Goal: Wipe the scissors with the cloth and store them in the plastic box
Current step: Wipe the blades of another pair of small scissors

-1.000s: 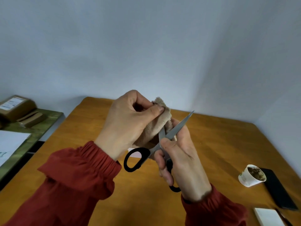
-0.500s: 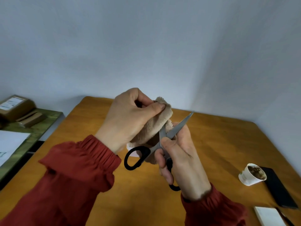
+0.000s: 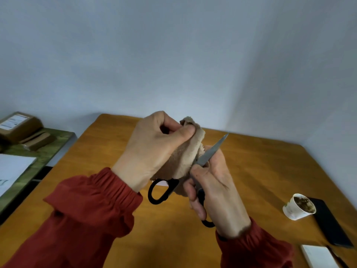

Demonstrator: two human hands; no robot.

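Parcel: a brown cardboard parcel (image 3: 19,125) with a white label lies at the far left, on the far end of the side table.
Side table: a green-topped surface (image 3: 49,149) stands just left of the wooden table; small brown blocks sit beside the parcel, and a white sheet (image 3: 13,169) lies on its near part.
Wooden table: the orange-brown top (image 3: 92,163) fills the lower scene, under both arms.
Left sleeve: a rust-red sleeve (image 3: 92,206) with a gathered cuff reaches in from the near left.
Left hand: the left hand (image 3: 154,147) is raised above the table, fingers curled; the thumb pinches the cloth against the forefinger.
Cloth: a beige, fuzzy cloth (image 3: 186,157) hangs from that pinch and drapes down over the middle of the scissors, touching both hands.
Scissors: the scissors (image 3: 209,152) are held in the air above the table's middle, between the hands. One grey blade points up and to the far right. One black handle loop juts out left below the cloth; the other sits inside the right hand. Whether a second blade lies under the cloth cannot be told.
Right hand: the right hand (image 3: 216,190) grips the scissors, fingers wrapped round the handle, thumb by the base of the blade.
Paper cup: a white cup (image 3: 298,208) with brown dregs lies tipped on the table at the right.
Dark slab: a flat black object (image 3: 332,223) lies just right of the cup, touching it or nearly so.
Pad: a white pad (image 3: 318,256) sits at the near right edge.
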